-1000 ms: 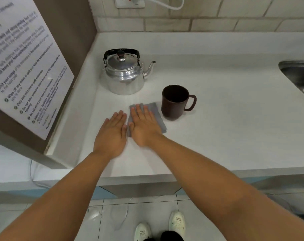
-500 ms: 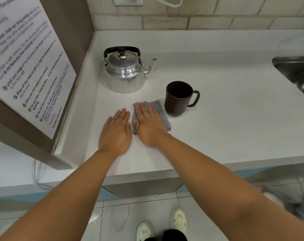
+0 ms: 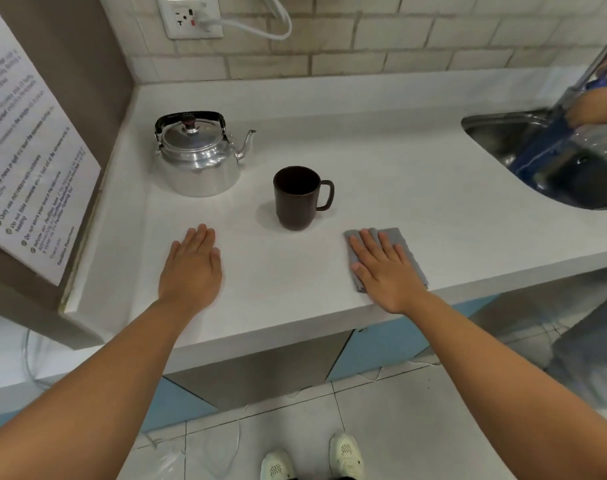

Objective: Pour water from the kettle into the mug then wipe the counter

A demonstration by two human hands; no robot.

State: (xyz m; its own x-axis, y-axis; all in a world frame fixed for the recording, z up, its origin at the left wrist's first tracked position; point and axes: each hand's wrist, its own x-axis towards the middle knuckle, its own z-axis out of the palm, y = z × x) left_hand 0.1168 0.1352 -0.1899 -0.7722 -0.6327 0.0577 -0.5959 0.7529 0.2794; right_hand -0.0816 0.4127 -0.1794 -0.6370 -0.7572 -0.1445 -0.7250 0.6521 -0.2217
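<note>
At the near edge of the white desk, the right hand lies flat on a folded grey cloth, fingers spread and pressed down rather than curled around it; this palm-down hold suits dragging the cloth across the surface, so the wiping step appears to be in hand. The cloth looks thin and soft, roughly rectangular, its near corner close to the desk's front lip. The left hand rests empty and flat on the bare laminate, fingers extended and close together, apparently steadying the person. Beyond and between the hands stands the dark brown mug, cylindrical and matt, upright with its handle turned right; its contents cannot be made out. Further back, towards the left corner, the polished metal kettle sits upright, lidded, black handle raised, its curved spout aimed at the mug side. A steel sink occupies the far right.
</note>
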